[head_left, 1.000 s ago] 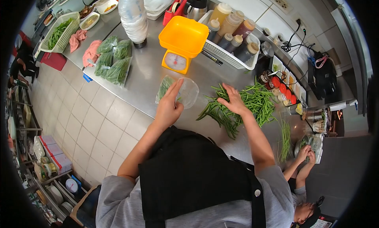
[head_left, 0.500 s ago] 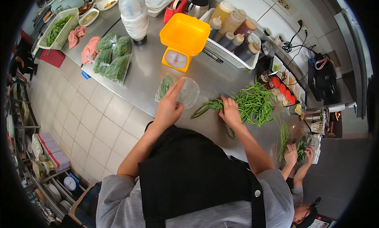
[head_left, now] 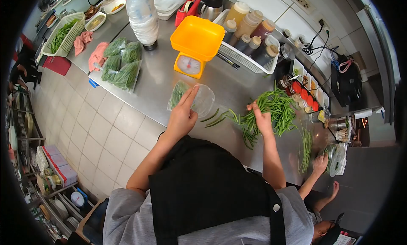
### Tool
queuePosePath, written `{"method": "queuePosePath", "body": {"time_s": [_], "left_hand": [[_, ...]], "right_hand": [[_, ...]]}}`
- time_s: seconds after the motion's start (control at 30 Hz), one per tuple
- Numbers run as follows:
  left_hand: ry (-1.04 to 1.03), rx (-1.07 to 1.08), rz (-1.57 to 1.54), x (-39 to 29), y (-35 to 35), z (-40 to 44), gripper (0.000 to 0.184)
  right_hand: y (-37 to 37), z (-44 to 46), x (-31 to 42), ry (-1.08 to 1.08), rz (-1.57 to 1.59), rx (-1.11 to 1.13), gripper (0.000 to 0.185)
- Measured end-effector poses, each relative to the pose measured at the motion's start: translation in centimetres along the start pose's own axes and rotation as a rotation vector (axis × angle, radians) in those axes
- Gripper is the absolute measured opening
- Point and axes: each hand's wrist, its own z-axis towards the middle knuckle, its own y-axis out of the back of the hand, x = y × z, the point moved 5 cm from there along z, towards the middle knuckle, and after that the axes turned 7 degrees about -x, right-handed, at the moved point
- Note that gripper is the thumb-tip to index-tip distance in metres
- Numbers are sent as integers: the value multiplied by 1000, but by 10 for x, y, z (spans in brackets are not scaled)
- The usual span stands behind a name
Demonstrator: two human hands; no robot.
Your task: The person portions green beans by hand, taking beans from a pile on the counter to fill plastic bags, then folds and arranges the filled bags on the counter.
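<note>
My left hand is closed on a clear plastic bag, fingers stretched along it. Cut green beans show through the bag's left part, and its round mouth faces right. My right hand is at the left side of a loose pile of green beans. Its fingers are apart and touch the pile, with no beans seen lifted in them. A few loose beans lie between the bag and the pile. Beyond the bag stands a yellow kitchen scale with an orange pan.
Filled bags of green beans lie at the left table edge beside pink cloths. A basket of sauce bottles stands at the back. At right, a co-worker's hand is beside a clear container, near long thin greens.
My right hand has shifted right from the beans near the bag to the pile, and those beans now lie spread out. My left hand stays put. One co-worker's hand has pulled back from the container.
</note>
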Motion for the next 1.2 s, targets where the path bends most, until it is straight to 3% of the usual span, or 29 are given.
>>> {"method": "queuePosePath", "body": {"time_s": [0.1, 0.2, 0.3, 0.33, 0.5, 0.67, 0.77, 0.97, 1.03, 1.07, 1.17, 1.2], "left_hand": [[14, 21, -10, -7, 0, 1, 78], [-1, 13, -13, -7, -1, 0, 78], [-9, 6, -7, -7, -1, -1, 78], [-9, -1, -7, -6, -1, -1, 78], [-5, -17, 8, 0, -1, -6, 80], [-15, 8, -6, -6, -2, -6, 78], [-25, -1, -8, -3, -4, -6, 79], [-39, 1, -2, -5, -2, -7, 79], [-40, 9, 10, -5, -2, -7, 78], [-34, 11, 10, -4, -3, -7, 78], [-48, 0, 22, -2, -5, -11, 78], [-67, -25, 36, -3, -5, -9, 79]], "right_hand": [[8, 3, 18, -18, 136, -64, 9], [10, 7, -2, -47, 490, -184, 11], [-6, -1, -32, -166, 281, -284, 21], [-14, -5, -43, -229, 348, -338, 24], [-24, -5, -43, -223, 310, -337, 19], [-28, -2, 11, 16, 228, -295, 20], [-23, 0, 34, -54, 378, -346, 20], [-2, 10, 29, -48, 396, -179, 29], [-2, 10, 19, -115, 243, -112, 29], [-5, 8, 14, -127, 14, -95, 35], [-21, -3, -33, 97, -744, -35, 46], [-23, -4, -32, 109, -746, -30, 46]]}}
